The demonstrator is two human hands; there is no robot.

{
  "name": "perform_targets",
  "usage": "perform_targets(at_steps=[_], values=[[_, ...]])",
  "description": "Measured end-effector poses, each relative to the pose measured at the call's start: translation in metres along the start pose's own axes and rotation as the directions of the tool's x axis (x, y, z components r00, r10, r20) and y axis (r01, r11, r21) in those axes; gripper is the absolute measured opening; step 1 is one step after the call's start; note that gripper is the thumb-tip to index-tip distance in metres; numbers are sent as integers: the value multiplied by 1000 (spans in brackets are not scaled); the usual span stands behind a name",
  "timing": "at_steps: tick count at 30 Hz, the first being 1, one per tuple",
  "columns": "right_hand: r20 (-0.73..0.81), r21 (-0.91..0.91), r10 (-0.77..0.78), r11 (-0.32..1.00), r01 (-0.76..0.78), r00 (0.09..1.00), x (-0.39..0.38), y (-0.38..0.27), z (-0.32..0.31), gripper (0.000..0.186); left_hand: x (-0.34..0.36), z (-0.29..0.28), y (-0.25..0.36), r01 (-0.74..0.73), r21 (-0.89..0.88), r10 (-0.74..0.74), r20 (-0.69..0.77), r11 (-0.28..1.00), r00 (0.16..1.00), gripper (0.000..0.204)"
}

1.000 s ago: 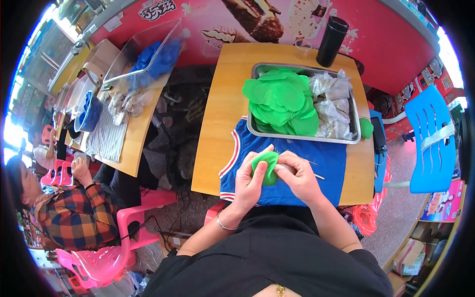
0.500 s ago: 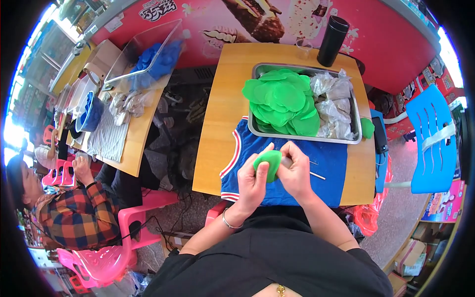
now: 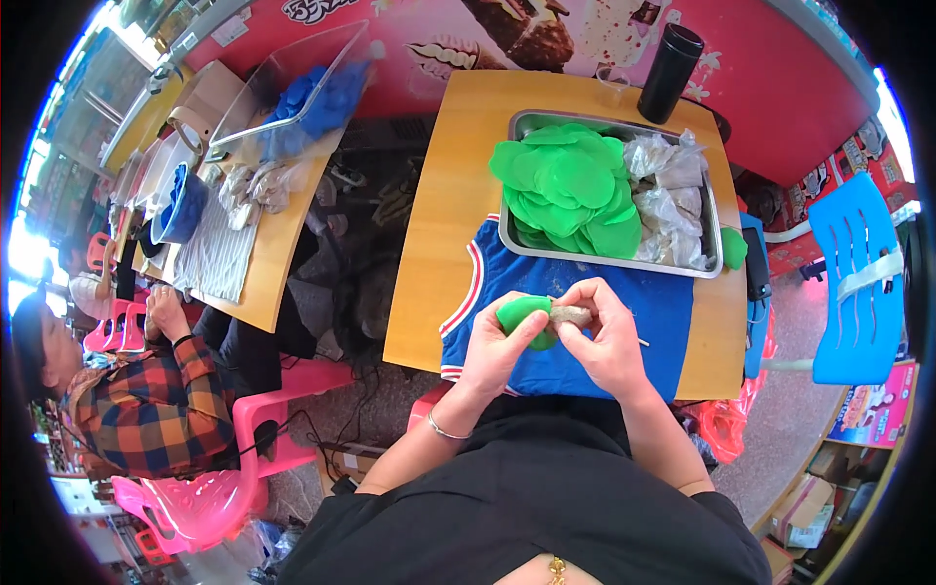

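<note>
Over a blue jersey with red and white trim, my two hands meet. My left hand pinches a flat, rounded green rubbery piece between thumb and fingers. In my right hand, thumb and fingers grip a small greyish-white plastic-wrapped lump, its end against the green piece. Beyond them, a metal tray bears a heap of similar green pieces on its left. Several clear plastic bags with greyish contents fill its right side.
The wooden table also carries a black tumbler, a clear cup and a thin white stick. A blue chair stands right. At left, a person in a plaid shirt sits by another table.
My right hand has shifted slightly right, and the greyish lump shows more plainly between its fingers. The green piece has tilted and moved a little left. The view has shifted slightly.
</note>
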State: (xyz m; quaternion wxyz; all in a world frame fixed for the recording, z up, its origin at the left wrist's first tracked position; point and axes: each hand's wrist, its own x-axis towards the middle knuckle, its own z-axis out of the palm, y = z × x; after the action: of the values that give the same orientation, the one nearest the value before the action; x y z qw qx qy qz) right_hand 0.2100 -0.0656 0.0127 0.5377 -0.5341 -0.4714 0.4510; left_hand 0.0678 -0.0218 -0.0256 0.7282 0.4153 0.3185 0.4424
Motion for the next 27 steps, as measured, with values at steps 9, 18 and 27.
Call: perform_targets(at_steps=[9,18,27], values=[[255,-486,-72,852,193,964,10,30,-12,18,-1,-29,-12,-303,771,120,286,560,951,22],[286,-429,-113,873,233,952,4,38,-7,20,2,-43,3,-547,822,-2,554,156,832,12],[317,-392,-161,875,284,935,0,41,-9,19,23,-40,21,-588,809,-304,564,17,768,14]])
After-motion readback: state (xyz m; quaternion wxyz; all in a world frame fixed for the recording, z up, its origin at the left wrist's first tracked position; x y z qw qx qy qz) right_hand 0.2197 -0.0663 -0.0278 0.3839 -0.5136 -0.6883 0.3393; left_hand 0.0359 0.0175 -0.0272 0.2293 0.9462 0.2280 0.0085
